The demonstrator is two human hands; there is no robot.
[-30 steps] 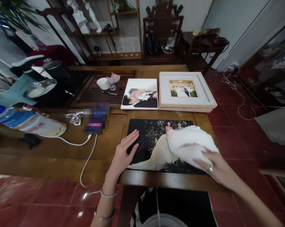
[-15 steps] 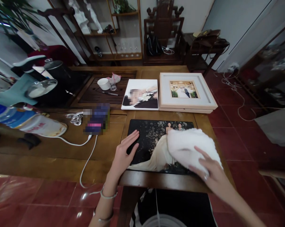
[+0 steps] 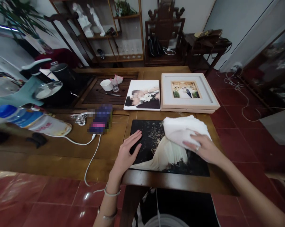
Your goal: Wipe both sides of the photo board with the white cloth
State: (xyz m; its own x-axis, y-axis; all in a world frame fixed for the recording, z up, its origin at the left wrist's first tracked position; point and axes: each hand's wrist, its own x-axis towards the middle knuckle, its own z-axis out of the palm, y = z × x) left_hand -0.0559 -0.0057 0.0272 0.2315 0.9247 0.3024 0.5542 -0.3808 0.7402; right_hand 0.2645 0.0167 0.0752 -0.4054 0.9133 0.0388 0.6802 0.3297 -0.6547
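A dark wedding photo panel point(image 3: 147, 142) lies flat at the table's near edge, with a pale gown trailing across it. My left hand point(image 3: 128, 151) rests on the panel's left edge, fingers stretched out and thumb apart, holding nothing. A white cloth point(image 3: 185, 129) is bunched under my right hand point(image 3: 203, 146), which presses it onto the panel's upper right part. The cloth covers the people's upper bodies in the picture. A ring shows on my right hand.
Behind the panel lie a white photo block point(image 3: 142, 94) and a pale wooden frame point(image 3: 189, 93). To the left are a phone point(image 3: 100, 119) with a white cable, a plastic bottle point(image 3: 50, 124) and a tea tray point(image 3: 92, 94) with a white cup point(image 3: 106, 85).
My right hand has slid the cloth up and to the left, baring the panel's lower right corner. My left hand stays on the left edge.
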